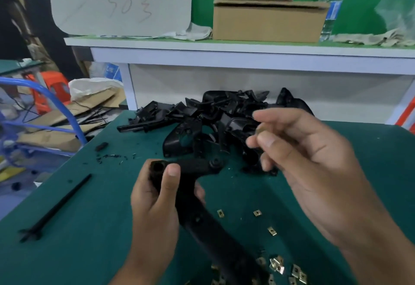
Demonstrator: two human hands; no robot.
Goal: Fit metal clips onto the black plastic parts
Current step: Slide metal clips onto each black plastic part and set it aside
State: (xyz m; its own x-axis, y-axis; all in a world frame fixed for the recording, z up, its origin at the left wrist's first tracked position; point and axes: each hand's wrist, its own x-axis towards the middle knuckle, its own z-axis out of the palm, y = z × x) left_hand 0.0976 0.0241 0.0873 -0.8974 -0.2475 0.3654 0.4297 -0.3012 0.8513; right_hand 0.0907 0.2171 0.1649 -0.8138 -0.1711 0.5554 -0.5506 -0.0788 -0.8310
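Black plastic part (pixel 190 197) gripped in left hand (pixel 155 208), right hand (pixel 314 167) pinching metal clip (pixel 260 130) (blurred)

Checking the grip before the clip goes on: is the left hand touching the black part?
Touching. The head view shows the left hand wrapped round the black plastic part, thumb pressed on its top end.

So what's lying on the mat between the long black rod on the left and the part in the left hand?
In the head view, nothing but bare green mat lies between the rod and the part gripped by the left hand; black crumbs sit farther back.
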